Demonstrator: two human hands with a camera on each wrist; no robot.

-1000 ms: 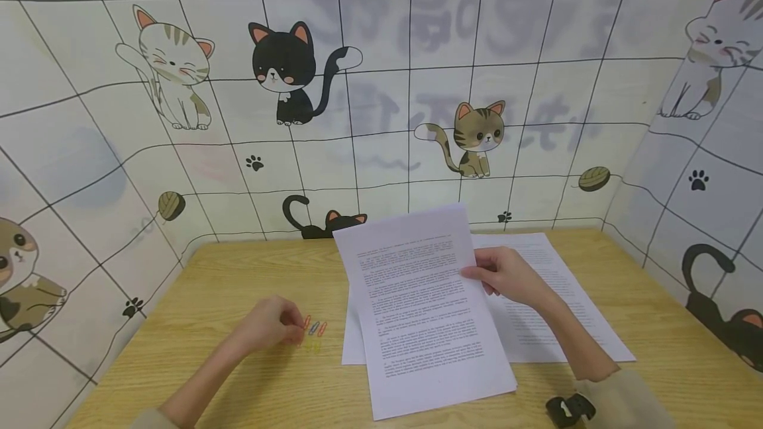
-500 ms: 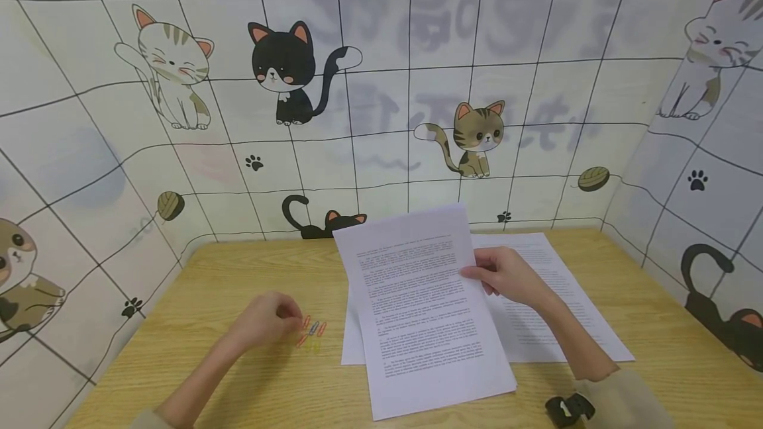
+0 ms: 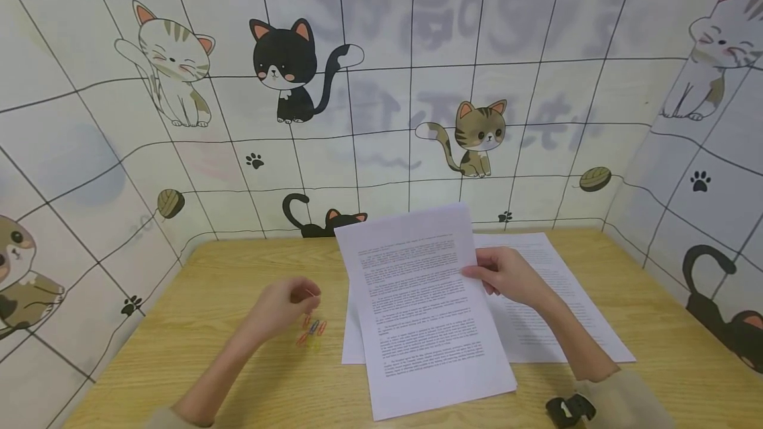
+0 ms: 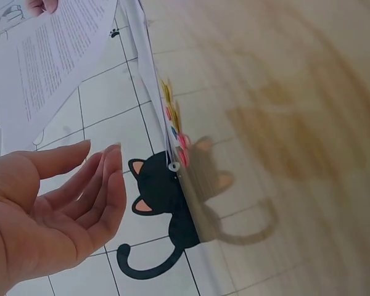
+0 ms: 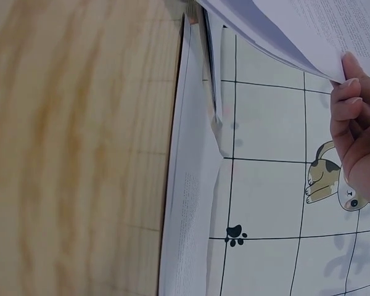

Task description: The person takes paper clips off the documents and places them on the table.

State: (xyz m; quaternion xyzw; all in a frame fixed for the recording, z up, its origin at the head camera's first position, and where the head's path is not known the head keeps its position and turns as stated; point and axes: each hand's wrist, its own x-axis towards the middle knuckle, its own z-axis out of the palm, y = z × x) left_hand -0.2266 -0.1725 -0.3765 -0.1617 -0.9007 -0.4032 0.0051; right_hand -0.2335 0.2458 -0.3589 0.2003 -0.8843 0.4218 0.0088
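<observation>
My right hand (image 3: 507, 275) pinches several printed sheets (image 3: 423, 323) at their right edge and holds them tilted up, text facing me. The right wrist view shows the thumb on the front of the sheets (image 5: 308, 37) and the fingers curled behind. Left of the papers, several small paper clips (image 3: 314, 328) in red, blue and yellow lie close together on the table. My left hand (image 3: 286, 306) hovers just behind them with fingers loosely bent. In the left wrist view, the left hand's thumb and fingertips (image 4: 89, 148) stand apart, with nothing visible between them.
More printed papers (image 3: 554, 310) lie flat on the wooden table (image 3: 238, 376) behind and to the right of the raised sheets. A white wall covering with cartoon cats (image 3: 286, 65) encloses the table at the back and sides. A dark strap (image 3: 570, 410) sits at the right sleeve.
My left hand has lifted off the near-left side of the paper clips and moved away from me and slightly right. The right hand and its sheets have stayed in place.
</observation>
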